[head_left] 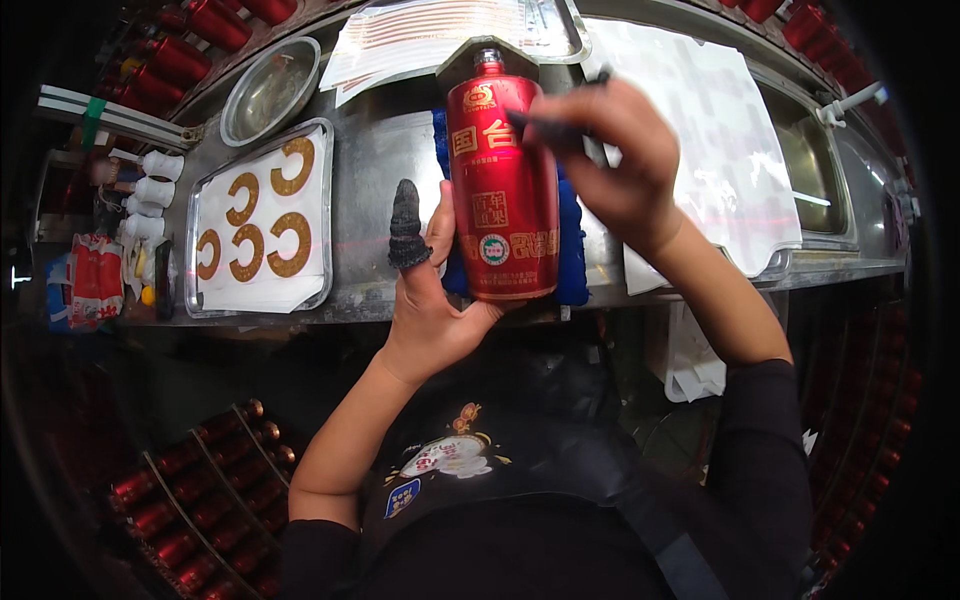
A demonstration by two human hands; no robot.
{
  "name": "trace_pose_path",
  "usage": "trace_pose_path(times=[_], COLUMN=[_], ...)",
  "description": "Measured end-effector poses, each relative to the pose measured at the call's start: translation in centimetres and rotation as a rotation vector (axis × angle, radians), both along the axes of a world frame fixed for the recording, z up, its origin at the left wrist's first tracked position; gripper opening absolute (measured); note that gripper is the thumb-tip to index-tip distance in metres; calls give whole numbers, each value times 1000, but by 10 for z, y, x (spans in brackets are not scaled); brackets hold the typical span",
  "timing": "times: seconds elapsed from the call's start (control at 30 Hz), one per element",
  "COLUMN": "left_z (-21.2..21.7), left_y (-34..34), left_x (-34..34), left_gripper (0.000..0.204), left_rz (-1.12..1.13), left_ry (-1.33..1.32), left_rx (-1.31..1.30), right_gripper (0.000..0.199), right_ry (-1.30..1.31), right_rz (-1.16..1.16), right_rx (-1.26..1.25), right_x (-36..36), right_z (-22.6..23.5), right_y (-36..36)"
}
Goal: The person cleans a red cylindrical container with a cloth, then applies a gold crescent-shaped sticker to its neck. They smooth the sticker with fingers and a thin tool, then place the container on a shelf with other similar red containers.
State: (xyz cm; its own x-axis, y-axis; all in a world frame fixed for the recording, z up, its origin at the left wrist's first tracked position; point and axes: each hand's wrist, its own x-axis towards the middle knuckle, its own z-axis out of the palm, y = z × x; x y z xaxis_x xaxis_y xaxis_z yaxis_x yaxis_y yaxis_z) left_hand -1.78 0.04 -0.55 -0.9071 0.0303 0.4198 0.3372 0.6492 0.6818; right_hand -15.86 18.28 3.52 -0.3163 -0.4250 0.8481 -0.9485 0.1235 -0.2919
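A glossy red bottle (pixel 505 190) with gold lettering and a round green-and-white emblem lies in front of me, its neck pointing away. My left hand (pixel 430 320) grips its lower left side near the base. A black finger cover (pixel 405 225) sits on one raised digit of that hand. Over the bottle's upper right side is my right hand (pixel 630 160), blurred by motion, with black covers on its fingertips. Those fingertips are at the gold lettering; whether they hold anything is unclear. Part of a blue cloth (pixel 572 250) shows beneath the bottle.
Left on the metal bench, a tray (pixel 192 250) bears several gold C-shaped pieces on white paper. Behind it stands a metal bowl (pixel 232 120). Striped sheets (pixel 400 45) lie at the back, white sheets (pixel 680 150) at right. Racked red bottles (pixel 200 500) stand lower left.
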Motion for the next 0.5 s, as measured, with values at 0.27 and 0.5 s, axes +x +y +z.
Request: trace_pose_path(times=[0.27, 0.5], left_z=[-7, -7], left_y=[-5, -6], left_x=[0, 4], left_gripper=[105, 81], left_rz=[-55, -41], left_ry=[-140, -184], left_rx=[162, 31], right_gripper=[33, 12], right_ry=[-237, -1237], right_rz=[-43, -55], right_rx=[87, -306], right_x=[51, 73], right_z=[-13, -18], right_y=[32, 26])
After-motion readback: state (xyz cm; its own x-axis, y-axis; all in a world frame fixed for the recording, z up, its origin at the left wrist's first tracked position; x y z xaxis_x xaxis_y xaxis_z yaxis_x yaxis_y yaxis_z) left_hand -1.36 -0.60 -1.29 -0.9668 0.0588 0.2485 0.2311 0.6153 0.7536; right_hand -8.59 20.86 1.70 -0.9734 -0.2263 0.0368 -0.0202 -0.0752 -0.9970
